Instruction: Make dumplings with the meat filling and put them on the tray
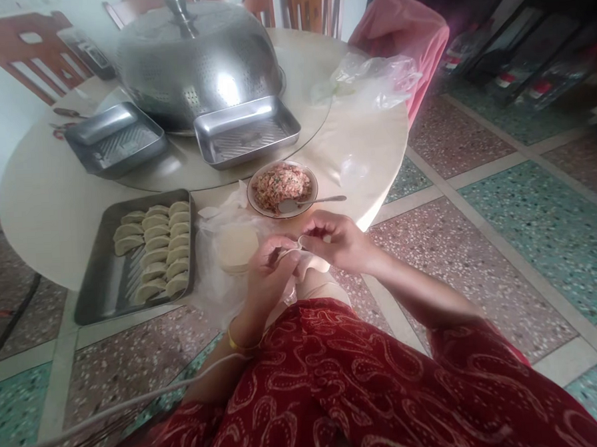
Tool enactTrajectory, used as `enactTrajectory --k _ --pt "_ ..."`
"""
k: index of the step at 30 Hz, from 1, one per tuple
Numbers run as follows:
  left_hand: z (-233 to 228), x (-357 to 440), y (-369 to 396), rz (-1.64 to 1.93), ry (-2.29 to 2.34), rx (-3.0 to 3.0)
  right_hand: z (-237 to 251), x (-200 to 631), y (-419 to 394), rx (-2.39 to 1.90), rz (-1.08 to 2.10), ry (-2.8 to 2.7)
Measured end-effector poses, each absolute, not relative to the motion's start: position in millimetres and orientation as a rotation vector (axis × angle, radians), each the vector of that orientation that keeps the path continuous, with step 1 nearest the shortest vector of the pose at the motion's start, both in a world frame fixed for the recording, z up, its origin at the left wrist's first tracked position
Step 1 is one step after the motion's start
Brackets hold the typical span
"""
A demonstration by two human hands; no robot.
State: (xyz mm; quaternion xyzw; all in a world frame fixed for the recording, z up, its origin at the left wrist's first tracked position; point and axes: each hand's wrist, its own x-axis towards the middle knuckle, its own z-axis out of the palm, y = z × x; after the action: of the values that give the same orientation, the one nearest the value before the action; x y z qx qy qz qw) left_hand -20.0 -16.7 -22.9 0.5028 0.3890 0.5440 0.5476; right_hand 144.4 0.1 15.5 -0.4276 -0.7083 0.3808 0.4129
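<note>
Between my hands, in front of my body, is a pale dumpling [292,252], partly hidden by my fingers. My left hand [272,271] wraps round its left side. My right hand [337,240] pinches its right edge between thumb and fingertips. Just beyond my hands stands a bowl of minced filling [281,184], with a metal spoon [322,200] resting in it. Left of my left hand, a stack of round dough wrappers [236,247] lies on a plastic bag [214,281]. Farther left, a metal tray [106,280] holds several folded dumplings [157,244] in rows.
Two metal trays [118,169] [249,161] stand behind the bowl, below a large perforated metal dome lid [195,69]. A clear plastic bag [376,79] lies at the table's right, near a chair with a pink cloth [403,28]. A pale cable [137,399] crosses at lower left.
</note>
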Motion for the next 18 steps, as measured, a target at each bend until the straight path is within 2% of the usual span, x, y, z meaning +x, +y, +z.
enactTrajectory --k 10,15,18 --pt "-20.9 -18.5 -16.7 1.295 0.975 1.216 14.7 144.6 -2.8 -1.001 1.040 -1.795" --pt "-21.3 -17.6 -16.9 1.285 1.009 1.204 13.8 146.4 -1.7 -1.040 0.938 -1.756" --pt "-19.9 -15.3 -17.5 1.303 0.985 1.189 15.6 149.1 0.9 -0.995 1.045 -1.765"
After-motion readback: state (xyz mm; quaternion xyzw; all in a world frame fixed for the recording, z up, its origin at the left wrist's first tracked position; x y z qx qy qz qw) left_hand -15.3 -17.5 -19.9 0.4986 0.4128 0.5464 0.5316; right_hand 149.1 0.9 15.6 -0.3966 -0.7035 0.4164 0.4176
